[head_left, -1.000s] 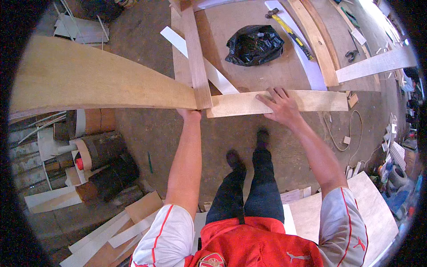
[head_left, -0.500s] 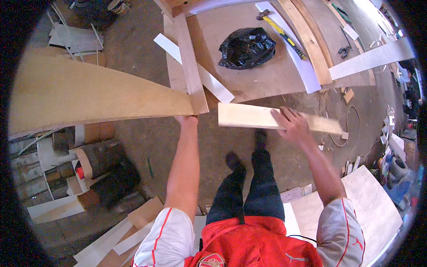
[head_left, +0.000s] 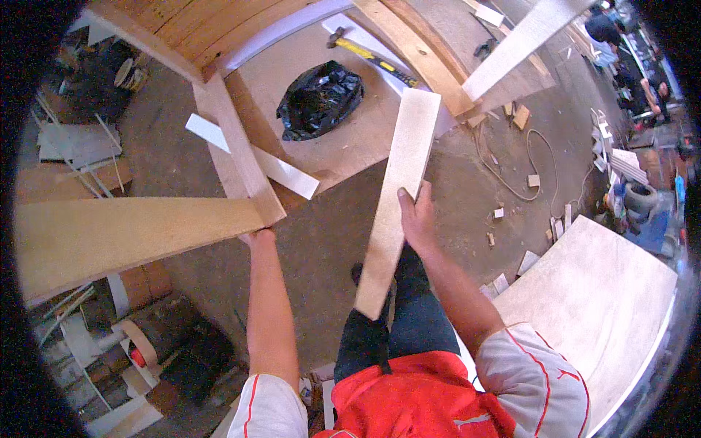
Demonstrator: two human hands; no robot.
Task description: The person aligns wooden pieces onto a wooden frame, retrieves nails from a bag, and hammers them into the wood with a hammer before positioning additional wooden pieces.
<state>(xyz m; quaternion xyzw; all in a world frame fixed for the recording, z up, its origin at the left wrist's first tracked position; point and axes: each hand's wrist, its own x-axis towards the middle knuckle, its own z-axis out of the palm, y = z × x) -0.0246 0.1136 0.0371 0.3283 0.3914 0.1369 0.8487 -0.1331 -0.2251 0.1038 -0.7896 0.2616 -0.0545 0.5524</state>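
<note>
My right hand (head_left: 418, 219) grips a short pale wooden board (head_left: 398, 175) by its right edge, thumb on top. The board stands nearly lengthwise in front of me, its lower end over my legs. My left hand (head_left: 259, 237) is at the end of a wide tan board (head_left: 139, 230), where this meets a narrow wooden plank (head_left: 244, 150) at a corner. It holds the wide board from below, and most of its fingers are hidden. A white strip (head_left: 288, 172) passes under the narrow plank.
Inside the wooden frame lie a black plastic bag (head_left: 321, 100) and a yellow-handled hammer (head_left: 372, 58). A long plank (head_left: 420, 51) forms its right side, joined by a white board (head_left: 518, 47). A cord (head_left: 537, 164) and offcuts litter the floor. A large pale sheet (head_left: 591, 314) lies at right.
My right hand has turned the short board from crosswise to nearly lengthwise and moved it left. My left hand remains at the corner. The whole view has shifted and turned.
</note>
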